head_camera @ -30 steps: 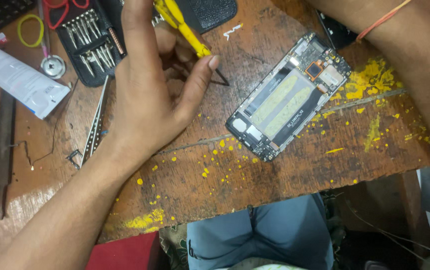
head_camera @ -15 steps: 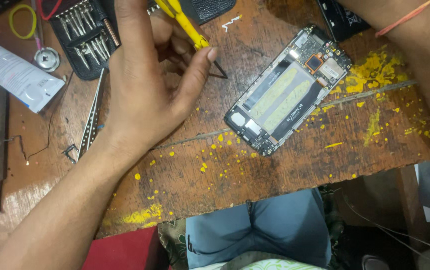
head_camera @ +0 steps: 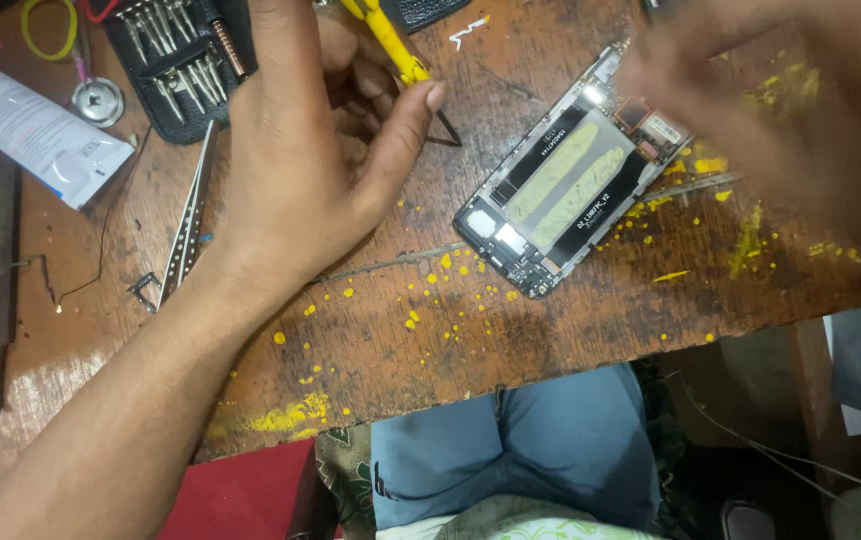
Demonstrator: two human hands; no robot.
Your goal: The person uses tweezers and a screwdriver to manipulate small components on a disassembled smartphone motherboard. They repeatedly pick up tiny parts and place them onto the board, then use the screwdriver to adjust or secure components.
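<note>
- Far left we see a white tube (head_camera: pixel 36 130) lying on the worn wooden workbench (head_camera: pixel 511 330), w/ a yellow ring (head_camera: pixel 48 27) and a small round metal disc (head_camera: pixel 99 100) near it.
- Next, a black case of screwdriver bits (head_camera: pixel 176 60) at the top edge; metal tweezers (head_camera: pixel 186 225) lie below it, just beside our left wrist.
- Our left hand (head_camera: pixel 321 170) rests on the bench, fingers curled, thumb pressed to a yellow-handled screwdriver (head_camera: pixel 391 40); its dark tip (head_camera: pixel 448 128) touches the wood, apart from the phone.
- Centre-right: an opened smartphone (head_camera: pixel 566 190), back off, lies diagonally, w/ two yellowish adhesive strips in the battery bay.
- Yellow paint flecks (head_camera: pixel 431 275) dot the wood.
- Our right hand (head_camera: pixel 751 90) is blurred over the phone's top end; can't tell its grip.
- Below: knees in blue jeans (head_camera: pixel 531 440).
</note>
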